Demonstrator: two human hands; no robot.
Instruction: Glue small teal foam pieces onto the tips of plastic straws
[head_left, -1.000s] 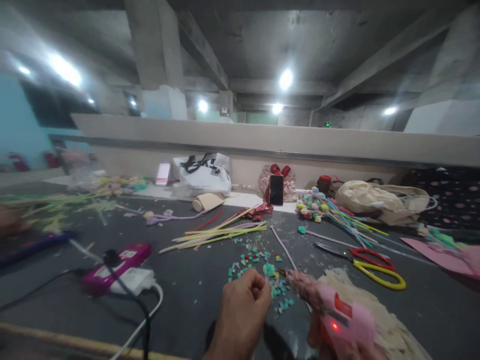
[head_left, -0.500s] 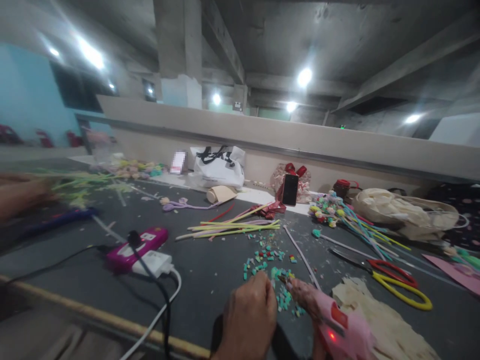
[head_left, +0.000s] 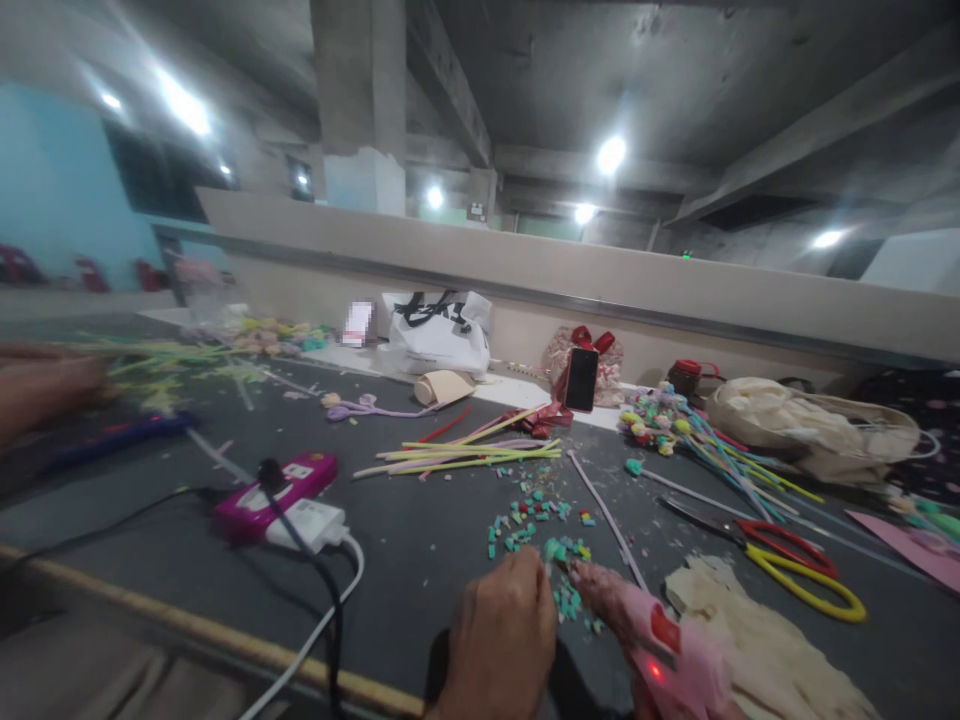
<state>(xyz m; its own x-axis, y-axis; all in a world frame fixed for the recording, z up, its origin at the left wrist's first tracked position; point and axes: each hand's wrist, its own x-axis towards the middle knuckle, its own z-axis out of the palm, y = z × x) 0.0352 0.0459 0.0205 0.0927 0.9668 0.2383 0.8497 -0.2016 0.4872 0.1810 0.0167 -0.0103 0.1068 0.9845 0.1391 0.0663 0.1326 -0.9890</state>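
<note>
My left hand (head_left: pixel 501 632) is closed in a pinch low in the middle, its back toward me. At its fingertips is a small teal clump (head_left: pixel 556 550), partly hidden by the fingers. My right hand (head_left: pixel 643 698) is wrapped round a pink hot glue gun (head_left: pixel 628 610) with a lit red light. The gun's nozzle points left and meets or nearly meets the teal clump; I cannot tell if they touch. Tiny teal, pink and yellow cut pieces (head_left: pixel 529 510) lie scattered just beyond and beneath my hands. A lilac stem (head_left: pixel 600 500) lies behind the gun.
Red-and-yellow scissors (head_left: pixel 802 580) and beige cloth (head_left: pixel 750 620) lie right. Yellow stems (head_left: pixel 465 455) lie ahead. A magenta power strip (head_left: pixel 277 495) with cables is left. Another person's hand (head_left: pixel 45 390) is at far left near a blue glue gun (head_left: pixel 120 440). A phone (head_left: pixel 581 380) stands behind.
The glue gun has shifted slightly left and down, its nozzle still at the teal clump. My left hand stays almost in place.
</note>
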